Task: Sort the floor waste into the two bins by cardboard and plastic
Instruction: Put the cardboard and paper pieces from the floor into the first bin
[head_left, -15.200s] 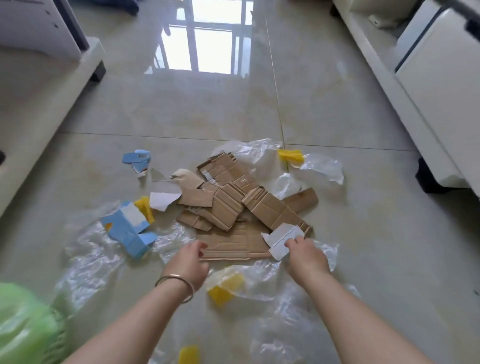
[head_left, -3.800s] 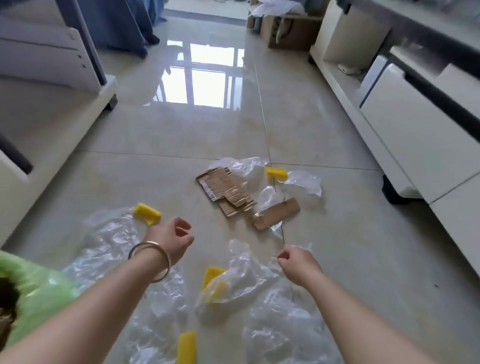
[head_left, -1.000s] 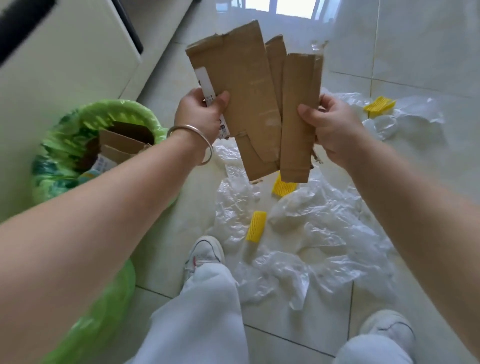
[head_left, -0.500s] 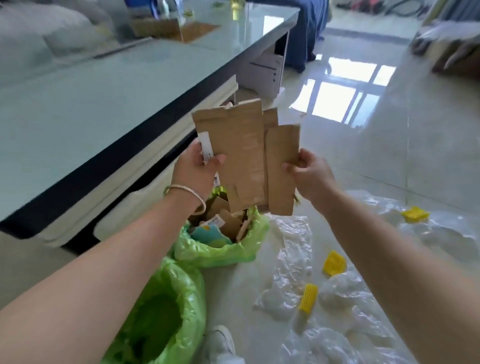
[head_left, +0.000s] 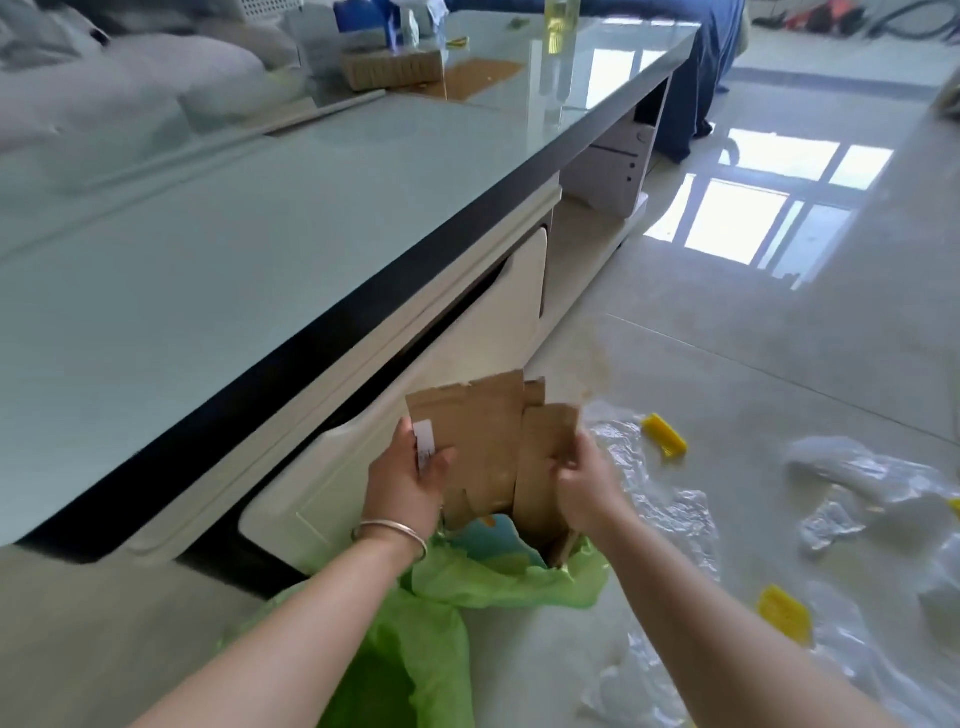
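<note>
over the far green-lined bin (head_left: 498, 582), left hand (head_left: 405, 488) and right hand (head_left: 584, 483) grip cardboard pieces (head_left: 488, 447).

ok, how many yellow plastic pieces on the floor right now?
3 visible: one on the floor beyond the right hand, one nearer among the clear film, a sliver at the right edge. More may hide under film.

Both hands, left hand (head_left: 402, 480) and right hand (head_left: 584, 480), are now lowering the flat brown cardboard pieces (head_left: 491, 449), held chest-high half a second ago, so their lower ends are entering the farther green-lined bin (head_left: 519, 577) beside the white cabinet.
</note>
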